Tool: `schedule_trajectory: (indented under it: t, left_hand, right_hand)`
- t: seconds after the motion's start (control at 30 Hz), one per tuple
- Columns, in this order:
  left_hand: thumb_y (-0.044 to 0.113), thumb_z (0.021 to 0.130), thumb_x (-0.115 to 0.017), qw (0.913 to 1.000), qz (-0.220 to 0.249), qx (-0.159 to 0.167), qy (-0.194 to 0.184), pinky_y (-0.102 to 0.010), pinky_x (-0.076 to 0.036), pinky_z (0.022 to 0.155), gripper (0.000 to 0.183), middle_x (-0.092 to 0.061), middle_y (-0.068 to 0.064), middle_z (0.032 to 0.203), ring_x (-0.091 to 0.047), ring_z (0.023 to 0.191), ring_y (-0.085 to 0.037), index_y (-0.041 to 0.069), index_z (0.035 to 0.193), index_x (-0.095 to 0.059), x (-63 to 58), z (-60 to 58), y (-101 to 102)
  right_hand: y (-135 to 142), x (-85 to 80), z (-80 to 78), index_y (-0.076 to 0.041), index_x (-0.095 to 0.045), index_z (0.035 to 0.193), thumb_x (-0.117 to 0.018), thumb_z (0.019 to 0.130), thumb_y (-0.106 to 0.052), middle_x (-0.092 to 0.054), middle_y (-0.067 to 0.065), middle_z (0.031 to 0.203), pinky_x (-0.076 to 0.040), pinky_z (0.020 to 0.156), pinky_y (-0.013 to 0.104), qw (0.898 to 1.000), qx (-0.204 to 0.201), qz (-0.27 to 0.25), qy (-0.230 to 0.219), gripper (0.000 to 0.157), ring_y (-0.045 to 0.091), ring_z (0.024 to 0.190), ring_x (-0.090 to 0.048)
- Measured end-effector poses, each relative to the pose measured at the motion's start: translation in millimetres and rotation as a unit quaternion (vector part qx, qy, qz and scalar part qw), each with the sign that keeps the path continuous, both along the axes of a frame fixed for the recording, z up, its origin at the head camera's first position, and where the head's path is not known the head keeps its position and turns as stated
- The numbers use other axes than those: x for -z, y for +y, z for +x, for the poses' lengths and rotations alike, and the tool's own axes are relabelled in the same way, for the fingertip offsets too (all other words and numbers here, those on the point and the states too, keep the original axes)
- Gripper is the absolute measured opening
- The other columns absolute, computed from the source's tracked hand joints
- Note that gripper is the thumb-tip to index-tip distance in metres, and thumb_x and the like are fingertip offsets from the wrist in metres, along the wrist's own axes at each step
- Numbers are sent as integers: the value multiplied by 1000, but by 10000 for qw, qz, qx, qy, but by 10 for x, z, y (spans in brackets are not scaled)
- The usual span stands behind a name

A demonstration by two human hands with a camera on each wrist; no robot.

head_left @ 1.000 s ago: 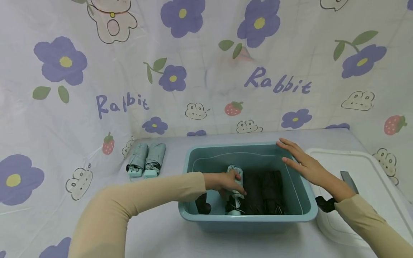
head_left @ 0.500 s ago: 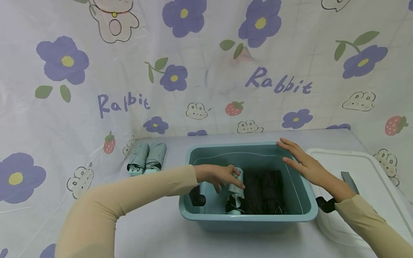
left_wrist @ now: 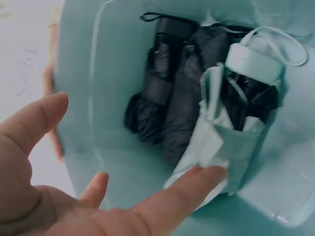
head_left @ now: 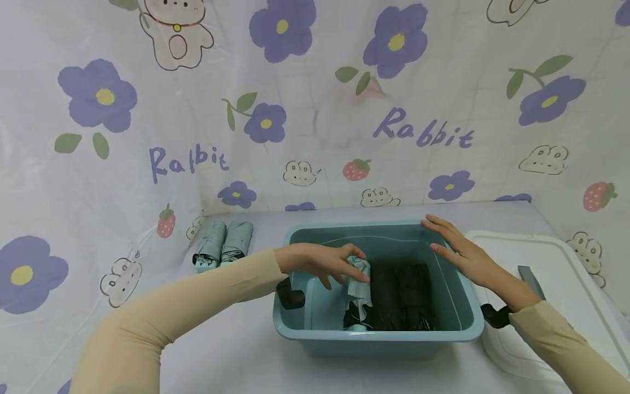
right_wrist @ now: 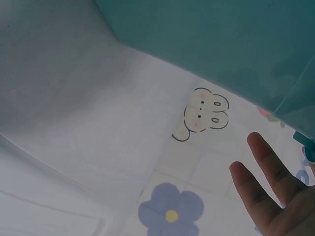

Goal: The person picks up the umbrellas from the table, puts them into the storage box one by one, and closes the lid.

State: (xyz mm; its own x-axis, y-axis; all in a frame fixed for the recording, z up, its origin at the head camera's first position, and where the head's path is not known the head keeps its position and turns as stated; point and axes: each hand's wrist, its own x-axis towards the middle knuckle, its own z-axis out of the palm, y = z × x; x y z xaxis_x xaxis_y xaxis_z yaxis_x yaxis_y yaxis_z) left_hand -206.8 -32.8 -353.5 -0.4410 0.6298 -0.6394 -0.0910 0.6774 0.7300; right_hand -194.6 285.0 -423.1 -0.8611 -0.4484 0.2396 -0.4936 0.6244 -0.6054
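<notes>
A teal plastic bin (head_left: 379, 335) holds two black folded umbrellas (head_left: 415, 298) lying side by side. To their left lies a light green folded umbrella (head_left: 361, 293), its capped handle and wrist cord showing in the left wrist view. My left hand (head_left: 320, 261) hovers over this light green umbrella, fingers spread and loosely bent; one finger overlaps the fabric in the left wrist view. At the bin's right rim is my right hand (head_left: 465, 254), its fingers extended along the edge. In the right wrist view, the right fingers (right_wrist: 266, 172) appear beside the bin's outer wall.
Two more light green folded umbrellas (head_left: 210, 243) lie together on the table at the back left. A white lid (head_left: 566, 339) with a grey clasp (head_left: 530, 280) lies right of the bin. Behind everything hangs a printed curtain (head_left: 315, 109) with flowers and rabbits.
My left hand has let go of the light green umbrella in the bin and drawn up and to the left. My right hand stays at the rim.
</notes>
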Motion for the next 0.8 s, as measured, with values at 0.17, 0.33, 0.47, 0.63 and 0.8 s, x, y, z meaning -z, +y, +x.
schedule_trajectory:
  t: [0.17,0.33,0.47,0.63,0.8]
  left_hand:
    - [30,93,-55,9996,255,96,46,-54,-36,100,59,-27,-8,145,-37,131,-35,27,141,-20,-84,-14,-94]
    - [33,93,-55,9985,308,258,370,-48,-39,98,58,-37,-7,140,-45,124,-26,28,140,-21,-158,-17,-197]
    - [36,93,-56,9966,338,304,685,-45,-40,98,57,-36,-5,142,-48,120,-19,31,139,-23,-192,-13,-282]
    - [38,92,-55,9921,593,229,1084,-43,-42,96,53,-39,-4,139,-49,118,-16,32,138,-28,-166,-49,-400]
    - [39,94,-52,9816,927,133,1664,-39,-45,92,45,-43,2,136,-50,117,-16,31,134,-35,-127,-114,-557]
  right_hand:
    - [-3,8,-7,-24,-22,148,-44,99,-22,-13,6,155,-21,95,71,10000,-2,28,39,54,41,138,-17]
    - [-5,23,-11,-18,-24,148,-44,99,-21,-13,6,155,-21,96,70,9999,-43,-38,83,53,41,138,-16]
    - [-4,33,-16,-17,-25,148,-44,99,-21,-13,6,155,-21,96,70,9999,-29,-70,101,53,41,138,-16]
    - [-4,33,-16,-24,-24,147,-44,99,-20,-14,6,155,-20,96,70,9999,-5,-108,71,53,41,138,-16]
    - [-4,41,-16,-25,-23,147,-44,99,-20,-13,5,155,-20,97,69,9999,-25,-150,66,53,39,139,-15]
